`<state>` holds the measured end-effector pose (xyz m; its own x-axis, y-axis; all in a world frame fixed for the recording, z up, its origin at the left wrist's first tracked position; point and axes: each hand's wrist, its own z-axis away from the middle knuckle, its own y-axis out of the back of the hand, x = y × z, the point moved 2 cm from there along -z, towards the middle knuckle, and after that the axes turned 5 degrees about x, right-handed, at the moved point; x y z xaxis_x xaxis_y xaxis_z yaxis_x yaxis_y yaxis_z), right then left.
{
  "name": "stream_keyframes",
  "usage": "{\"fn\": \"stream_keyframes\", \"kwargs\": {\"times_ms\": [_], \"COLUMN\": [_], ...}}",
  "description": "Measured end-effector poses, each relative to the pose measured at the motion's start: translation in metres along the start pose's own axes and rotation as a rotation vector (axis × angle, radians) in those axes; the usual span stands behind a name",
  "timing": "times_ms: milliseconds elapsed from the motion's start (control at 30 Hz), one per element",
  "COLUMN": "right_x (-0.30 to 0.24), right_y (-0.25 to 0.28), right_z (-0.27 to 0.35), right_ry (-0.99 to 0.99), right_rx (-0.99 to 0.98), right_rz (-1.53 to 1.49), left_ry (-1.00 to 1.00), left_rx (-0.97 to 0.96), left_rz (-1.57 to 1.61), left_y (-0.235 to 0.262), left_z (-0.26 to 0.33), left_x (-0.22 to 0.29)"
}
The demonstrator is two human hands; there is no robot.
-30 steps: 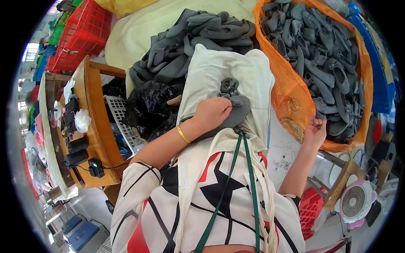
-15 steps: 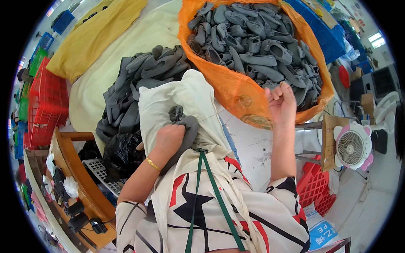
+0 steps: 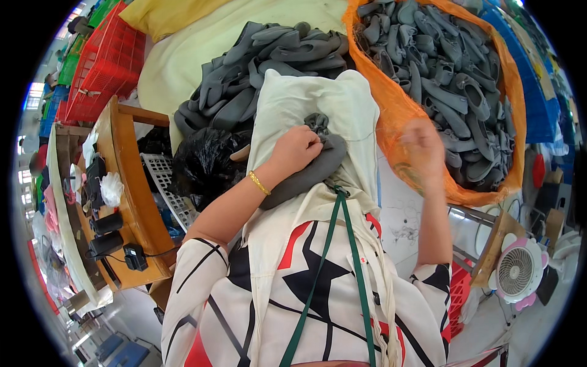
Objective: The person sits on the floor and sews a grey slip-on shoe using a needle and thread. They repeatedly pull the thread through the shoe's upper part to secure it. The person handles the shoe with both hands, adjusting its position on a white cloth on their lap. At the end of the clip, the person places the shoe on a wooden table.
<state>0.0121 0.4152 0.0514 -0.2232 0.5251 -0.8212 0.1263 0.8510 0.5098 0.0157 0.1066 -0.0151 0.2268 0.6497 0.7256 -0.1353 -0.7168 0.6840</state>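
On the cream cloth [image 3: 348,101] over my lap lies a dark grey shoe [image 3: 306,177], with a bunched grey part [image 3: 317,122] at its far end. My left hand [image 3: 296,148], a gold bracelet at its wrist, is closed on the shoe next to that bunched part. My right hand [image 3: 422,142] is raised to the right of the lap, in front of the orange sack [image 3: 382,125]. Motion smears its fingers, so their grip does not show. A faint thread seems to run between the shoe and this hand.
Grey shoes [image 3: 263,67] lie heaped on a pale yellow sheet [image 3: 162,79] beyond my lap; more fill the orange sack. A black plastic bag [image 3: 205,165] and a wooden table [image 3: 131,214] stand left, red crates [image 3: 107,64] farther off. A fan [image 3: 520,269] stands at right.
The whole view has shifted and turned. Half a second ago my right hand was sharper, fingers curled, with a thread stretched from the shoe toward it; now it is blurred. My left hand keeps the shoe.
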Motion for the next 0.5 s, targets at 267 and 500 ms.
{"fn": "stream_keyframes", "kwargs": {"times_ms": [267,500], "right_x": [-0.032,-0.072], "right_y": [-0.111,-0.093], "right_z": [0.024,0.029], "right_ry": [0.384,0.080], "right_rx": [-0.525,-0.483], "right_rz": [0.514,0.465], "left_ry": [0.229,0.445], "left_rx": [-0.084,-0.095], "left_rz": [0.298,0.513], "left_y": [-0.007,-0.010], "left_z": [-0.002,0.001], "left_x": [-0.024,-0.037]}}
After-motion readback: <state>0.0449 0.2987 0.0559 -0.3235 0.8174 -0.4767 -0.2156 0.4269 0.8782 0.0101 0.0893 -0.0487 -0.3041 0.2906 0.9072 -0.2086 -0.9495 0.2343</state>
